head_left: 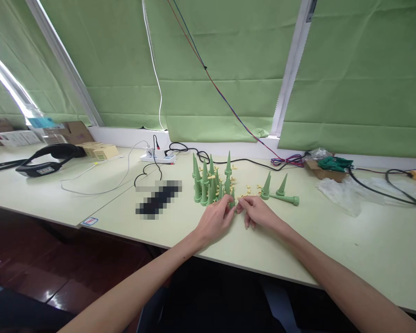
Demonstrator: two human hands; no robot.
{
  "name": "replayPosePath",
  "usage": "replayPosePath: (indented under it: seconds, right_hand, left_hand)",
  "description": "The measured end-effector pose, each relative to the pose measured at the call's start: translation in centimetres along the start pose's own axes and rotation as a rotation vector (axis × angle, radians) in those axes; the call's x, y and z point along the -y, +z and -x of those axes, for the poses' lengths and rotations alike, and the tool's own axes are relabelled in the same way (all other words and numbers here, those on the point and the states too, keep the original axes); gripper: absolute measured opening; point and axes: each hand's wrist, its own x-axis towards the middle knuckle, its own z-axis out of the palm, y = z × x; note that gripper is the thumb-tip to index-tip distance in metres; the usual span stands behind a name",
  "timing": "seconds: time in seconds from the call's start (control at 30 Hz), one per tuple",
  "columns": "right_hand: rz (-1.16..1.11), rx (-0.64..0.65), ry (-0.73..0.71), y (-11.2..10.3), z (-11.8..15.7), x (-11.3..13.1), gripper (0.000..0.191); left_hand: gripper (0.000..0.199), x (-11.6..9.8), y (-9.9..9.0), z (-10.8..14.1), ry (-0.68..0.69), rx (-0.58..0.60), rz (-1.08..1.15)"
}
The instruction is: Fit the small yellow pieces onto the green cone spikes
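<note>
My left hand point(215, 219) rests over the table with its fingers closed around the lower part of a green cone-shaped spike point(232, 198). Close beside it, my right hand point(260, 213) has thumb and index finger pinched together near that spike; whatever lies between those fingertips is too small to make out. Just behind my left hand a cluster of several green spikes point(204, 185) stands upright, with small yellow valve-like pieces on them. Loose yellow pieces point(248, 188) lie beyond my right hand. Further right, two spikes point(265, 187) stand upright and another spike point(286, 199) lies on its side.
A blurred dark object point(158, 200) lies left of the cluster. Behind are a power strip point(157, 156) and black cables point(242, 162). At right sit a cardboard box point(322, 171) and clear plastic bags point(343, 194); at far left, a black headset point(43, 167). The table's front edge runs beneath my forearms.
</note>
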Motion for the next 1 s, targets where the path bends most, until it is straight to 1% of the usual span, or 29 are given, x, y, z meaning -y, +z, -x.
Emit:
replayPosePath:
  seconds: [0.1,0.17,0.23,0.3,0.37,0.43,0.57,0.67,0.73,0.77,0.83,0.9,1.0]
  right_hand:
    - [0.032,-0.005,-0.031,0.1,0.1,0.0,0.035]
    - [0.114,-0.046,-0.084,-0.1,0.3,0.1,0.034]
    - [0.246,-0.16,-0.164,-0.4,0.4,0.2,0.03]
    - [0.377,-0.33,-0.24,-1.2,0.5,0.5,0.023]
    - [0.461,-0.502,-0.277,-2.2,0.6,1.0,0.017]
    - [0.511,-0.631,-0.277,-3.4,0.6,1.6,0.017]
    - [0.704,-0.799,-0.218,-5.8,1.0,3.1,0.021]
    - [0.891,-0.886,-0.101,-7.5,1.4,3.4,0.026]
    - [0.996,-0.895,0.012,-8.8,1.6,2.9,0.031]
    - [1.055,-0.86,0.061,-9.5,1.6,2.5,0.033]
    - [1.147,-0.731,0.161,-10.9,1.7,1.3,0.034]
    - [1.172,-0.596,0.265,-11.9,1.7,0.2,0.033]
    - [1.188,-0.406,0.32,-12.5,1.7,-1.0,0.029]
  left_hand:
    - [0.012,-0.2,-0.1,0.1,0.045,0.033,-0.042]
    - [0.015,-0.4,-0.2,0.1,0.086,0.051,-0.073]
    - [0.016,-0.5,-0.2,0.2,0.13,0.067,-0.108]
    - [0.018,-0.5,-0.2,0.2,0.18,0.088,-0.141]
    - [0.019,-0.5,-0.2,0.3,0.226,0.106,-0.159]
    - [0.021,-0.5,-0.2,0.3,0.265,0.124,-0.168]
    - [0.023,-0.5,-0.1,0.3,0.309,0.138,-0.195]
    - [0.024,-0.6,-0.1,0.3,0.317,0.14,-0.202]
    - [0.025,-0.6,-0.1,0.3,0.316,0.146,-0.205]
    - [0.025,-0.6,-0.1,0.3,0.316,0.151,-0.207]
    - [0.026,-0.7,-0.1,0.3,0.317,0.161,-0.212]
    - [0.027,-0.7,-0.1,0.2,0.32,0.165,-0.216]
    - [0.027,-0.8,-0.1,0.2,0.323,0.16,-0.225]
